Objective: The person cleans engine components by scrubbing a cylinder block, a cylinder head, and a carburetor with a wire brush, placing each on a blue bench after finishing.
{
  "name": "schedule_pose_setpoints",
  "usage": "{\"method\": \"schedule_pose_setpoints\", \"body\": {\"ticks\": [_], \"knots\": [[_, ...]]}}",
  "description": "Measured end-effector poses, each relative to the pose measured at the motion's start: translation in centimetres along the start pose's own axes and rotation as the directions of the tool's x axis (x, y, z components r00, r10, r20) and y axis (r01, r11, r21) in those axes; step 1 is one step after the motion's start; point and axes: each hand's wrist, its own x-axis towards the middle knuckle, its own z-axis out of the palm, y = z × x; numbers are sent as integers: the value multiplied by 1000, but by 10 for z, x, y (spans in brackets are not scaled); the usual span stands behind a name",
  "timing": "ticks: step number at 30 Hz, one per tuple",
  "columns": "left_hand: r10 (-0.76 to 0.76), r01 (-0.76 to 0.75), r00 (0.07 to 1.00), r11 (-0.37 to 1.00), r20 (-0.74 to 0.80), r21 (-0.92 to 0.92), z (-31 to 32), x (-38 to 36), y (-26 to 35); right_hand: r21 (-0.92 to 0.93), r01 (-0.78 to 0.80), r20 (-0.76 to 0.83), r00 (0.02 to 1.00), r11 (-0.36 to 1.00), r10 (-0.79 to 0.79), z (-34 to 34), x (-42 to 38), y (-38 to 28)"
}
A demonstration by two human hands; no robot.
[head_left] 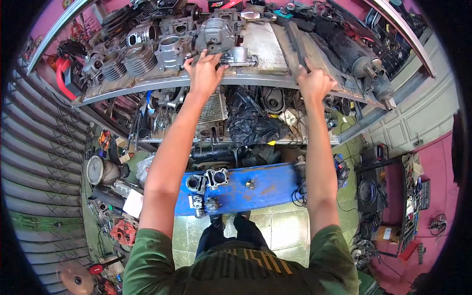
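My left hand reaches onto the upper shelf with its fingers spread. Its fingertips are at the near edge of a grey finned engine part. Just right of its thumb lies a silver carburetor-like metal part. To its left stands a bare metal engine cylinder. My right hand is at the shelf's front edge, fingers curled round the near end of a long dark flat bar. The bar slants away across the boards; its exact kind cannot be made out. A pale flat panel lies between my hands.
Finned cylinders crowd the shelf's left side; an exhaust muffler lies at right. Below, a lower shelf holds a black plastic bag. A blue bench carries several metal parts. A shutter gate stands at left.
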Motion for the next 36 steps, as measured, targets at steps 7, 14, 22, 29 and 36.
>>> {"method": "schedule_pose_setpoints", "body": {"ticks": [7, 14, 22, 29, 36], "knots": [[27, -26, 1000, 1000, -10, 14, -9, 6, 1, -115, -53, 222, 972, 992, 78, 6, 29, 14], [39, -38, 998, 999, 46, -27, -37, 13, 22, 288, 534, -89, 842, 795, -532, 13, 19, -43], [76, -83, 958, 996, 275, 12, -59, 43, 41, 249, 526, 303, 755, 813, -581, 15, 20, -100], [181, -201, 969, 973, 166, 112, -42, 12, 43, 317, 571, -7, 800, 757, -600, 35, -13, -95], [267, -270, 957, 963, -110, -15, -18, -21, 18, 324, 559, -252, 828, 763, -500, 52, -42, -118]]}}
